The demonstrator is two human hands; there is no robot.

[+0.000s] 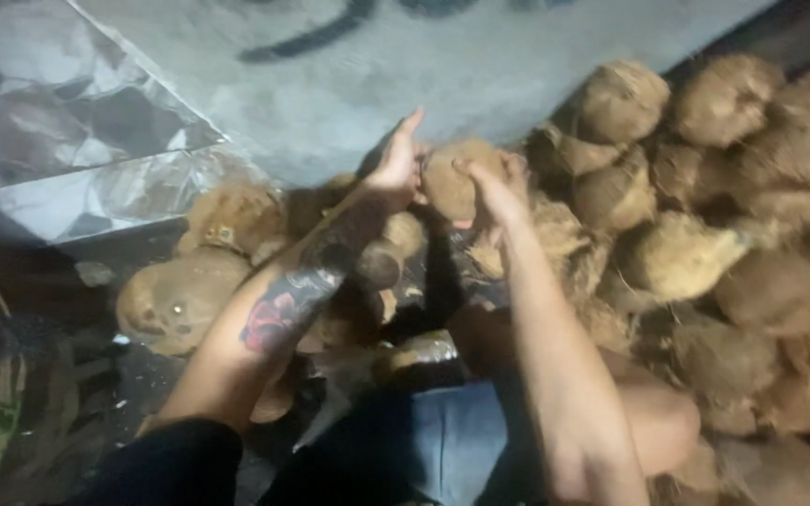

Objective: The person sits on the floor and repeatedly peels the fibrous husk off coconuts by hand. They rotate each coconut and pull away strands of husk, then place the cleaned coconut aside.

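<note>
A brown husked coconut is held up between both my hands in the upper middle of the view. My left hand presses against its left side, fingers stretched upward. My right hand grips its right side with the fingers curled round it. My left forearm carries a dark tattoo with a red flower. Below the hands a metal blade juts up between my knees.
A large pile of fibrous coconuts fills the right side. More coconuts lie at the left against a grey wall. Patterned tiles cover the upper left. My blue shorts and bare knee sit at the bottom.
</note>
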